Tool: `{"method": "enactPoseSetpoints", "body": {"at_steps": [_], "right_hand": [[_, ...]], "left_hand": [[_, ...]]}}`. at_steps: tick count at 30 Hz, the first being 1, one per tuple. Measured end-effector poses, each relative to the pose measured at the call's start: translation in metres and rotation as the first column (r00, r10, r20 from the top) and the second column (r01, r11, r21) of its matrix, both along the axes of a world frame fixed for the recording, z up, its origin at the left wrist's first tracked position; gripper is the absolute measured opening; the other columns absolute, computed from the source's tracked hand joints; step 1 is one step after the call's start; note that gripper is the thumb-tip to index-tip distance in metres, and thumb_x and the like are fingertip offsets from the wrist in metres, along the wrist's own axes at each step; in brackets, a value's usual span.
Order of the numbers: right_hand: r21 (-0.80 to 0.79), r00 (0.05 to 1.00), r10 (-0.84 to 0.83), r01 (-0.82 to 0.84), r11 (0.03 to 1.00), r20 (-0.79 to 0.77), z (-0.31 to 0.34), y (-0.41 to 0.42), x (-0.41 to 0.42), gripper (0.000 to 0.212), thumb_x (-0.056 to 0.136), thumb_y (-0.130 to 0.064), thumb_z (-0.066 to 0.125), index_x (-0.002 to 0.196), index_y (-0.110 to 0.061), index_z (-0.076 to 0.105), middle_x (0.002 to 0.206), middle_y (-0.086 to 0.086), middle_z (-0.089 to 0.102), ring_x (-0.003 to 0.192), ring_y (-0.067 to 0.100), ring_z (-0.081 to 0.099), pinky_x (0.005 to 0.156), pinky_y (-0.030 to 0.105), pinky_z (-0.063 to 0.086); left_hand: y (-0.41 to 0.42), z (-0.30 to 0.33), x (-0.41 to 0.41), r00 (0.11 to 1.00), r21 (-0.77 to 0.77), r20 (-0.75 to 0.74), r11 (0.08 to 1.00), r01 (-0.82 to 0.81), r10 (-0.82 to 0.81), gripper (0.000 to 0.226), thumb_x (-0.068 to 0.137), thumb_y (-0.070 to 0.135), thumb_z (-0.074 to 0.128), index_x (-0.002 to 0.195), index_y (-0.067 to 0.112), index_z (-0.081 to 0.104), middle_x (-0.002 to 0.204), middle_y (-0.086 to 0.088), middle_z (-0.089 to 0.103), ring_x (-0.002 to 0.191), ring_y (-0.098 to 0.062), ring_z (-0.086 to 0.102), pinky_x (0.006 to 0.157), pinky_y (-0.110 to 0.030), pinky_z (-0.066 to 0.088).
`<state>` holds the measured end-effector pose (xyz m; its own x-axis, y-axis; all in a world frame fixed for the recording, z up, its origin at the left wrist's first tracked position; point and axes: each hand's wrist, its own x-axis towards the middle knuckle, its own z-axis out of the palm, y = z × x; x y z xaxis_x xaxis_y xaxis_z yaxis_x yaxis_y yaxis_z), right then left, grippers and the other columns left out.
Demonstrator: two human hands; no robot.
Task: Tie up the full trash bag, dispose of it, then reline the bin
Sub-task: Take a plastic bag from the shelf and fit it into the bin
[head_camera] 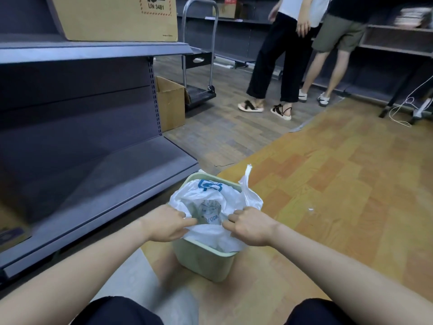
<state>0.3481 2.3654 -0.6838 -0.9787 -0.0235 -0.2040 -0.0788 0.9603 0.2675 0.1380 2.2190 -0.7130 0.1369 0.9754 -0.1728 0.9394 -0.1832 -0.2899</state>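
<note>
A small pale green bin [206,261] stands on the wooden floor between my knees. A white plastic bag [210,195] with a blue logo sits in it, its mouth open, and printed rubbish shows inside. My left hand [168,224] pinches the bag's near edge on the left side. On the right side my right hand [248,225] pinches the same edge. One bag handle [246,181] sticks up at the far right of the bin.
Grey metal shelving [93,160] runs close along the left, with a cardboard box [117,17] on top. An open carton [169,102] and a platform trolley [199,66] stand beyond. Two people [293,55] stand further back. Cables [407,106] lie at the far right.
</note>
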Motion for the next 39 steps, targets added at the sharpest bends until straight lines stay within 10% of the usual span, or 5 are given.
{"method": "enactPoseSetpoints", "body": {"at_steps": [15, 21, 27, 31, 39], "right_hand": [[0.025, 0.996, -0.042, 0.044, 0.999, -0.077, -0.011, 0.010, -0.016, 0.033, 0.092, -0.012, 0.034, 0.125, -0.007, 0.038, 0.075, 0.018, 0.064, 0.057, 0.030, 0.044, 0.046, 0.031, 0.019], [0.073, 0.974, 0.085, -0.071, 0.995, -0.209, -0.017, 0.014, -0.016, 0.007, 0.073, -0.010, 0.064, 0.077, -0.004, 0.063, 0.059, 0.012, 0.064, 0.060, 0.026, 0.063, 0.045, 0.027, 0.038], [-0.033, 0.923, 0.087, -0.107, 0.994, -0.374, -0.020, 0.012, -0.003, 0.024, 0.054, 0.000, 0.078, 0.070, -0.006, 0.062, 0.050, 0.007, 0.058, 0.053, 0.024, 0.060, 0.035, 0.023, 0.038], [-0.041, 0.915, 0.120, -0.147, 0.988, -0.385, -0.024, 0.005, 0.008, 0.032, 0.064, 0.000, 0.068, 0.095, -0.006, 0.071, 0.085, 0.011, 0.072, 0.064, 0.026, 0.069, 0.034, 0.028, 0.046], [0.100, 0.851, 0.266, -0.248, 0.964, -0.454, -0.041, -0.010, 0.029, 0.046, 0.092, -0.007, 0.028, 0.117, -0.004, 0.066, 0.120, 0.010, 0.067, 0.089, 0.027, 0.072, 0.047, 0.028, 0.055]], "left_hand": [[0.031, 0.021, -0.021, 0.894, 0.165, -0.098, 0.893, -0.419, 0.438, 0.047, 0.093, 0.055, 0.036, 0.072, 0.016, 0.050, 0.092, -0.006, 0.064, 0.085, -0.024, 0.053, 0.076, -0.034, 0.032], [0.016, -0.001, -0.003, 0.988, 0.460, -0.096, 0.875, 0.149, -0.117, 0.041, 0.090, 0.048, 0.046, 0.089, 0.011, 0.063, 0.086, -0.005, 0.062, 0.086, -0.025, 0.060, 0.100, -0.041, 0.037], [-0.010, -0.014, -0.005, 0.983, 0.041, -0.016, 0.982, 0.185, -0.184, 0.077, 0.087, 0.067, 0.015, 0.107, 0.011, 0.063, 0.089, -0.008, 0.064, 0.085, -0.028, 0.058, 0.088, -0.036, 0.043], [-0.025, -0.022, -0.021, 0.923, 0.334, -0.172, 0.860, 0.385, -0.346, 0.017, 0.084, 0.016, 0.054, 0.097, 0.017, 0.065, 0.063, 0.000, 0.062, 0.050, -0.021, 0.057, 0.047, -0.024, 0.047], [-0.028, -0.021, -0.042, 0.852, 0.564, -0.356, 0.639, 0.523, -0.383, 0.049, 0.066, -0.006, 0.060, 0.109, 0.016, 0.050, 0.068, -0.005, 0.063, 0.046, -0.020, 0.050, 0.060, -0.029, 0.054]]}}
